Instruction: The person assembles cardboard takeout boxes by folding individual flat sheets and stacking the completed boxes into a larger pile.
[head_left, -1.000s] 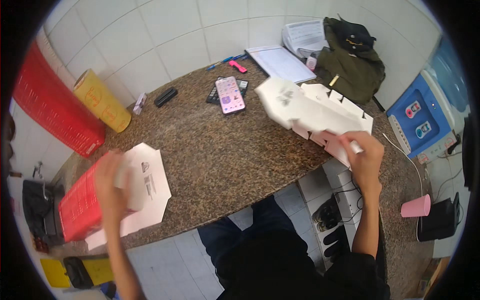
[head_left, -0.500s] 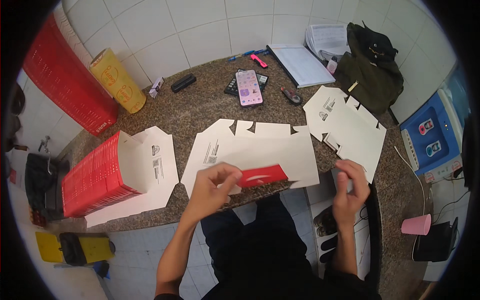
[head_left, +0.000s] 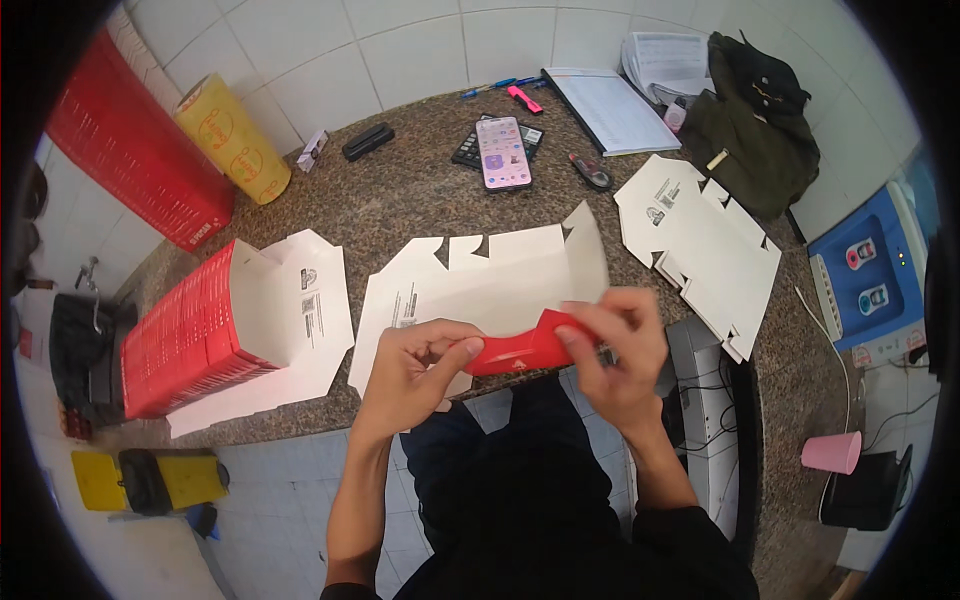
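A flat carton blank (head_left: pixel 490 275), white inside and red outside, lies at the counter's front edge in front of me. Its near side panel is folded up and shows as a red flap (head_left: pixel 515 350). My left hand (head_left: pixel 415 375) pinches the left end of this flap between thumb and fingers. At the flap's other end, my right hand (head_left: pixel 625 350) grips the card with thumb and curled fingers, slightly blurred. The blank's right end panel is bent upward there. Fingers hide part of the right corner.
To the left lie nested red cartons (head_left: pixel 190 340) with a white panel spread out. More flat blanks (head_left: pixel 700 255) are stacked at the right. Behind are a phone (head_left: pixel 505 155) on a calculator, a box cutter (head_left: pixel 590 172), a stapler (head_left: pixel 368 141) and a backpack (head_left: pixel 750 140).
My right hand has come left from the blank's right side and taken hold of the flap. The blank's right end panel has bent upward. The left hand keeps its pinch.
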